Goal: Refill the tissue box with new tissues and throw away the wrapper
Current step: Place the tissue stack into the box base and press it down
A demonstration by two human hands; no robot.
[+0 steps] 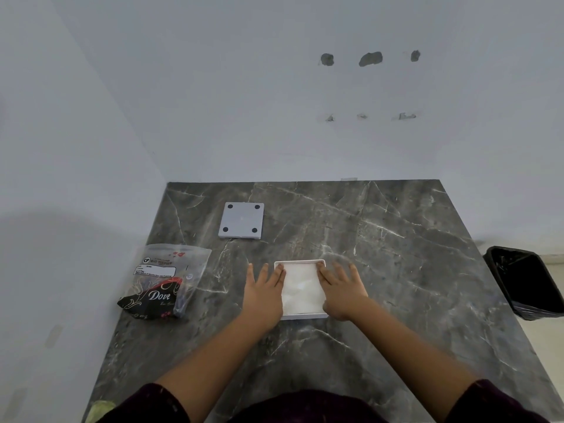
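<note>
On the tabletop point(366, 239): we tuck tissues point(302, 285) into the box point(300, 315).
Left hand point(264, 296): spread flat.
Right hand point(341, 293): spread flat; we press evenly.

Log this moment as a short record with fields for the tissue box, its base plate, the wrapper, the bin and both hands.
tissue box: upside down, open, filled with white tissues
base plate: off, lying farther back on the marble counter
wrapper: looks empty, left of the box, on the counter
bin: black-lined, right of the counter
left hand: flat, fingers on tissues
right hand: flat, fingers on tissues
</note>
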